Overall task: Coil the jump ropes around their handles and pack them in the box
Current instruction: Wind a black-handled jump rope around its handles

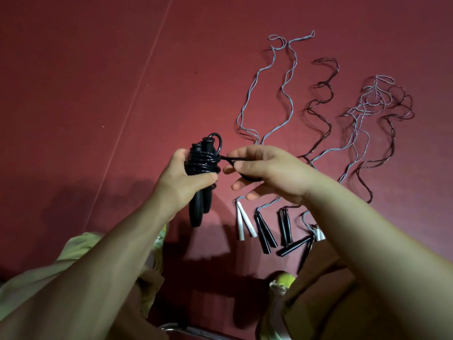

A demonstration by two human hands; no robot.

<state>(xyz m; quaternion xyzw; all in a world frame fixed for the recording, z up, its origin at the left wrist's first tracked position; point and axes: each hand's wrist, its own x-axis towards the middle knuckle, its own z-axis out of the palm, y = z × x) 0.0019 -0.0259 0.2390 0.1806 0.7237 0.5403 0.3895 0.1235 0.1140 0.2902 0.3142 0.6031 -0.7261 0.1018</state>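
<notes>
Black cord is wound in tight turns round a pair of black handles (pixel 199 207), held together upright in the left hand (pixel 181 182), whose fingers and thumb curl round the coil (pixel 202 163), probably to keep the turns from springing loose. Just beside it, the right hand (pixel 267 173) pinches the last free loop of the same black jump rope (pixel 232 159) between thumb and forefinger and holds it taut against the coil; this looks like the final tuck that locks the winding.

Beyond and below the right hand, the uncoiled ropes lie stretched out on the dark red floor (pixel 98 69), handles towards the person, likely laid so for easy picking. I count one white handle pair (pixel 244 224) below the right hand, then a black pair (pixel 264 235), a second black pair (pixel 285 227), and a further black handle (pixel 294 246) lying crosswise; more white handle ends (pixel 318 234) show at the right forearm, their number hidden. The grey and dark cords tangle further right, so the total of ropes is uncertain, perhaps five or six. No box is in view.
</notes>
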